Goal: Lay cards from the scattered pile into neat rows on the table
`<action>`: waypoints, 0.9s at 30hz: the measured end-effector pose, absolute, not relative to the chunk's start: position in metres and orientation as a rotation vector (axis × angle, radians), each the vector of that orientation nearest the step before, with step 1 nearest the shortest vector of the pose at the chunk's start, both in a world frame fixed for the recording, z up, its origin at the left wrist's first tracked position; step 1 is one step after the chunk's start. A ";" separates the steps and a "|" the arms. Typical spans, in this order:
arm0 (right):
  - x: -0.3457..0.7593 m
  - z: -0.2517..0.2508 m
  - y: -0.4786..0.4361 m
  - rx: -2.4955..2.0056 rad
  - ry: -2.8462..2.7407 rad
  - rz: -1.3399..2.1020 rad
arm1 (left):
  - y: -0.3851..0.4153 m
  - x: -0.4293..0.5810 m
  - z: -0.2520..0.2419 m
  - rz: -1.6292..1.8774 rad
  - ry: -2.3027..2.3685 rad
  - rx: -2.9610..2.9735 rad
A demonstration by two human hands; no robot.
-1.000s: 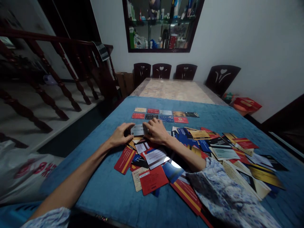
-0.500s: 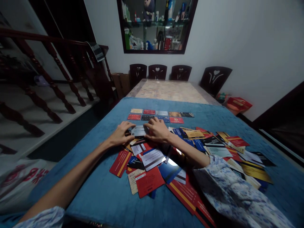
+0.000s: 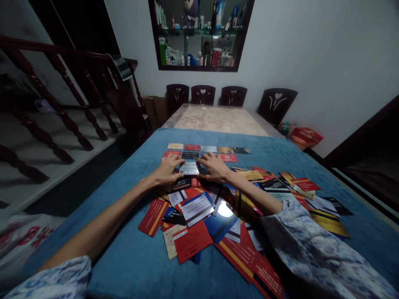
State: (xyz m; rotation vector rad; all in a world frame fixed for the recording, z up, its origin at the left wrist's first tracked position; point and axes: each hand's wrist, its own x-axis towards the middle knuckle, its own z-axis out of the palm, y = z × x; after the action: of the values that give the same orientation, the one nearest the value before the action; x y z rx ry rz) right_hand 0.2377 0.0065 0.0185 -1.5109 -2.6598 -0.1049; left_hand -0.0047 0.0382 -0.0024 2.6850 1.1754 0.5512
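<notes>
A silver-grey bank card (image 3: 189, 168) is held level between my two hands, just above the near edge of the laid-out cards. My left hand (image 3: 168, 169) pinches its left end, and my right hand (image 3: 214, 167) grips the right end. Beyond them, cards lie in two rows; a black card (image 3: 190, 155) and a red card (image 3: 228, 158) show in the nearer row, partly covered by my fingers. Under and in front of my wrists spreads a loose heap of overlapping cards, among them a red card (image 3: 193, 243) and a white-and-blue card (image 3: 198, 209).
The heap reaches right to a gold card (image 3: 330, 222) on the blue tablecloth (image 3: 124, 232). Farther off are the bare stone tabletop (image 3: 218, 118) and dark chairs (image 3: 202, 94). A white plastic bag (image 3: 25, 241) is at the left, near the railing.
Both hands have shifted slightly with the silver-grey card, which now lies directly below the black card. My view has turned a little to the right.
</notes>
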 end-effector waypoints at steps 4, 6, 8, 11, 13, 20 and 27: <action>0.250 0.019 0.014 -1.535 -2.654 -0.113 | 0.048 0.010 0.000 0.515 1.163 2.704; 0.257 0.019 0.017 -1.558 -2.654 -0.121 | 0.054 0.017 0.002 0.490 1.152 2.710; 0.263 0.020 0.020 -1.574 -2.654 -0.126 | 0.059 0.024 0.002 0.473 1.138 2.724; 0.271 0.022 0.024 -1.596 -2.648 -0.108 | 0.066 0.036 0.004 0.452 1.124 2.753; 0.277 0.022 0.029 -1.609 -2.644 -0.096 | 0.070 0.043 0.006 0.433 1.133 2.768; 0.296 0.021 0.047 -1.678 -2.614 -0.116 | 0.082 0.070 0.015 0.361 1.184 2.809; 0.307 0.027 0.065 -1.756 -2.619 -0.077 | 0.099 0.090 0.020 0.226 1.270 2.832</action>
State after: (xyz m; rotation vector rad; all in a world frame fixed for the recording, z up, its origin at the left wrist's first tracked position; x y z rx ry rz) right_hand 0.3070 0.0649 0.0267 -1.7557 -2.6185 -0.0767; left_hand 0.0903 0.0992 0.0203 2.8316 1.2696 0.2256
